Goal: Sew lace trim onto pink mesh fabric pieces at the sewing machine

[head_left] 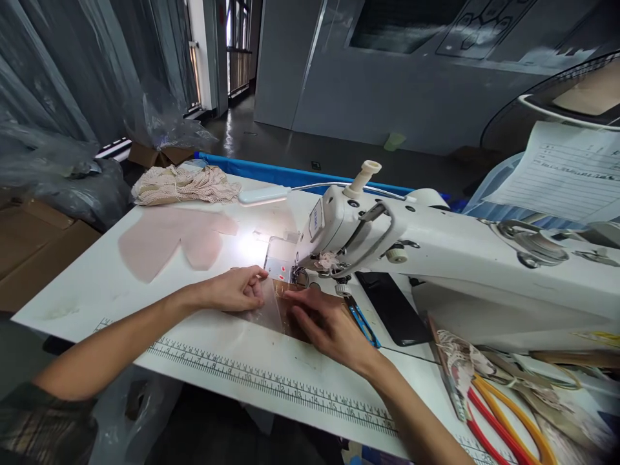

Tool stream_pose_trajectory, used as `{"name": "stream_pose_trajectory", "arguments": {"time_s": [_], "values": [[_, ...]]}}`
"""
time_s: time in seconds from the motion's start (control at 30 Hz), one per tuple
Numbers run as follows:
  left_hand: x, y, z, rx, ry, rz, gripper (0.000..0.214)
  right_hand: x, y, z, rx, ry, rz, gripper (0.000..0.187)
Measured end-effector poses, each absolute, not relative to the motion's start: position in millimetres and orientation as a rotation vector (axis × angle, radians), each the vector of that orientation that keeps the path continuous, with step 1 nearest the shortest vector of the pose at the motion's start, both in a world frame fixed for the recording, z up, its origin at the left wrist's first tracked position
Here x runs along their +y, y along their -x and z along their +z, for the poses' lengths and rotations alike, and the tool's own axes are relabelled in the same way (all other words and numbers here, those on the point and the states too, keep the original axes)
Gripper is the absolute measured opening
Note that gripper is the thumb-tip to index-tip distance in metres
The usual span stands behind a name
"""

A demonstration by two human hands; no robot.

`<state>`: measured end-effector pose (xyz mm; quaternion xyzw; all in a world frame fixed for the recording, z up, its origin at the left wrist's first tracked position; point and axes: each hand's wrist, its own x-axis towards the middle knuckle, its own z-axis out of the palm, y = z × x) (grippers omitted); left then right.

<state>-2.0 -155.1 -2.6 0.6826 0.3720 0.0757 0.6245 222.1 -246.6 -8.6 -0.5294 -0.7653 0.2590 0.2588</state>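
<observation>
A white sewing machine [426, 245] stands on a white table [97, 284]. Under its needle lies a thin sheer piece of fabric [271, 310]. My left hand [237, 290] rests on the fabric's left part, fingers curled with thumb and fingertips pinched at its edge near the presser foot. My right hand [324, 323] lies flat on the fabric just in front of the needle, fingers stretched out and pressing it down.
Pink cut fabric pieces [169, 239] and a heap of lace [184, 184] lie at the table's far left. A black phone [392, 307], blue snips [363, 323] and red and orange scissors [504, 413] sit to the right. A ruler strip [271, 387] runs along the near edge.
</observation>
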Motion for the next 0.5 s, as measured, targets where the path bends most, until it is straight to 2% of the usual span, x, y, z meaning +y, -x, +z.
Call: {"name": "stream_pose_trajectory", "arguments": {"time_s": [0.1, 0.2, 0.37, 0.5], "values": [[-152.1, -5.7, -8.7, 0.941, -1.726, 0.428, 0.058, -247.1, -222.2, -19.3, -2.291, 1.321, 0.393, 0.034], [-144.9, -8.6, -13.8, 0.997, -1.893, 0.663, 0.063, -242.7, -222.6, -30.3, -2.329, 1.384, 0.14, 0.034], [-136.7, -3.7, -18.6, 0.885, -1.826, 0.516, 0.058, -236.4, -229.6, -36.9, -2.269, 1.414, 0.18, 0.035], [-137.9, -4.4, -23.4, 0.956, -1.8, 0.562, 0.052, -239.2, -232.3, -36.9, -2.236, 1.403, 0.214, 0.036]]}}
